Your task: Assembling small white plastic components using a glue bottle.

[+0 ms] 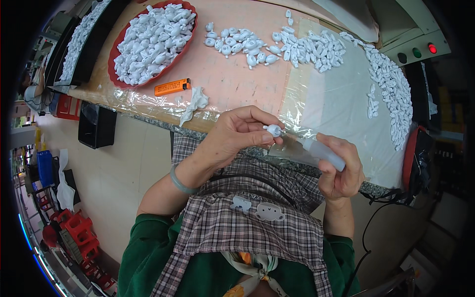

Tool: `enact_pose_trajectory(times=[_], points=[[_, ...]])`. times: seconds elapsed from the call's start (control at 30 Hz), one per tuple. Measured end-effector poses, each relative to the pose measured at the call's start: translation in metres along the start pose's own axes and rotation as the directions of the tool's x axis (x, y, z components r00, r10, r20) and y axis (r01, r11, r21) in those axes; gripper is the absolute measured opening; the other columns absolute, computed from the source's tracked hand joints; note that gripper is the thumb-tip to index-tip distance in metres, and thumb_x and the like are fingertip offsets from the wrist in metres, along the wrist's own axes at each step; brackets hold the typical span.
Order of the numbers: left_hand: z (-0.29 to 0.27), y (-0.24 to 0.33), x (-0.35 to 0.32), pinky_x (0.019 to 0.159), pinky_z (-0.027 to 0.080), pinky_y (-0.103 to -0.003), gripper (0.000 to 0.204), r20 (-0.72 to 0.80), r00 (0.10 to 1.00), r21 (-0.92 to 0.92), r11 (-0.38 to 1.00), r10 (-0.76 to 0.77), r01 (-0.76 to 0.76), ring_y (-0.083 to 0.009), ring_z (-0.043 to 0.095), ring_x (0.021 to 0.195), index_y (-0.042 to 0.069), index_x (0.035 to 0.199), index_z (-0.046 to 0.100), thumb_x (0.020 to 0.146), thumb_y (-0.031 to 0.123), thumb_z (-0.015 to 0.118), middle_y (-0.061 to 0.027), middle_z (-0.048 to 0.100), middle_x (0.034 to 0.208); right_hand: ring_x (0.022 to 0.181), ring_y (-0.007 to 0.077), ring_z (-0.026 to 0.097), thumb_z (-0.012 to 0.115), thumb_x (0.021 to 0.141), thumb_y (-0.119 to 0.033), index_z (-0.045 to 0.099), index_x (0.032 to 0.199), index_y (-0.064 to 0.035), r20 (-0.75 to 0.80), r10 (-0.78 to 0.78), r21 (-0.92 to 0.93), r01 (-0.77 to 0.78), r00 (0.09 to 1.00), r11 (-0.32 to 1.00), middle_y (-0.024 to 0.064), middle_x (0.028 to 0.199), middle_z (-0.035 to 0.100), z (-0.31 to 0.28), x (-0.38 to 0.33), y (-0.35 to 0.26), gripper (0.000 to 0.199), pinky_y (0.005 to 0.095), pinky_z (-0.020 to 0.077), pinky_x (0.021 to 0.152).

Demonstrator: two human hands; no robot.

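Figurine [273, 130], small and white, sits pinched in the fingers of the left hand [232, 133] near the edge of the bench [237, 84] — probably to steady it — while the right hand [344, 171] grips a bottle [325, 154] angled toward it; similar pieces [316, 49] lie spread, seemingly within reach.

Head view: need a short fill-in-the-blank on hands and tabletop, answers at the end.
1. The right hand grips a translucent bottle, while the left hand pinches a small ____ figurine.
2. The lighter on the tabletop is coloured ____.
3. The bangle circles the ____ wrist.
4. The scalloped bowl, heaped with small pieces, is coloured ____.

Missing words: white; orange; left; red.
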State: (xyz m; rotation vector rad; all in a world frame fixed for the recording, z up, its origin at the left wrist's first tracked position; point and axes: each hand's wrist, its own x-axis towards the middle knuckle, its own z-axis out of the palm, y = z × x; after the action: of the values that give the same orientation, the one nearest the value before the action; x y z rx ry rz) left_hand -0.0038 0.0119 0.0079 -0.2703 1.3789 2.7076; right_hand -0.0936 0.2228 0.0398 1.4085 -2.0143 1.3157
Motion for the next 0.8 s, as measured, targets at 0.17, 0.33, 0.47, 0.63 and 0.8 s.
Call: enact_pose_trajectory(times=[0.17,0.33,0.47,0.63,0.8], points=[[0.003,0.002,-0.001,0.086,0.056,-0.035,0.025,-0.026,0.999,0.054,0.998,0.036,-0.034,-0.0239,0.065,0.097,-0.004,0.107,0.058,0.083,-0.003,0.064,-0.0182,0.061,0.114,0.072,0.03,0.068,0.064,0.087,-0.026,0.052,0.111,0.0041,0.032,-0.054,-0.014,0.054,0.998,0.998,0.0175,0.089,0.067,0.001,0.004,-0.003,0.04,0.0335,0.0565,0.058],[0.004,0.003,-0.001,0.087,0.055,-0.035,0.026,-0.023,0.999,0.075,0.997,0.038,-0.036,-0.0241,0.065,0.099,-0.004,0.108,0.058,0.082,-0.005,0.064,-0.0181,0.06,0.115,0.072,0.0301,0.068,0.064,0.087,-0.026,0.051,0.111,0.0038,0.04,-0.018,-0.01,0.018,0.999,1.0,0.0181,0.089,0.067,0.0,0.003,-0.004,0.041,0.0335,0.0559,0.06],[0.004,0.002,0.0,0.087,0.055,-0.034,0.026,-0.024,0.999,0.092,0.995,0.039,-0.036,-0.0243,0.064,0.1,-0.005,0.108,0.058,0.083,-0.005,0.063,-0.018,0.06,0.115,0.073,0.0299,0.068,0.064,0.087,-0.025,0.052,0.111,0.0038,0.03,-0.002,0.013,0.002,1.0,1.0,0.0183,0.089,0.067,0.002,0.002,-0.002,0.04,0.0327,0.0553,0.061],[0.003,0.001,0.001,0.087,0.055,-0.034,0.025,-0.021,0.999,0.096,0.994,0.044,-0.042,-0.0247,0.064,0.1,-0.005,0.108,0.058,0.083,-0.005,0.063,-0.0186,0.06,0.116,0.073,0.0233,0.065,0.057,0.094,-0.026,0.05,0.111,0.0053,0.016,0.045,0.061,-0.045,0.999,0.997,0.0204,0.089,0.066,0.006,0.001,0.004,0.036,0.03,0.0527,0.063],[0.004,0.005,0.001,0.087,0.056,-0.034,0.022,-0.034,0.998,0.067,0.997,0.048,-0.046,-0.0239,0.065,0.1,-0.005,0.106,0.058,0.084,-0.004,0.062,-0.0197,0.061,0.114,0.068,0.0188,0.061,0.061,0.092,-0.024,0.049,0.109,0.001,-0.052,0.251,0.274,-0.228,0.966,0.934,0.0194,0.094,0.063,0.006,-0.011,0.017,0.033,0.0251,0.0489,0.057]])
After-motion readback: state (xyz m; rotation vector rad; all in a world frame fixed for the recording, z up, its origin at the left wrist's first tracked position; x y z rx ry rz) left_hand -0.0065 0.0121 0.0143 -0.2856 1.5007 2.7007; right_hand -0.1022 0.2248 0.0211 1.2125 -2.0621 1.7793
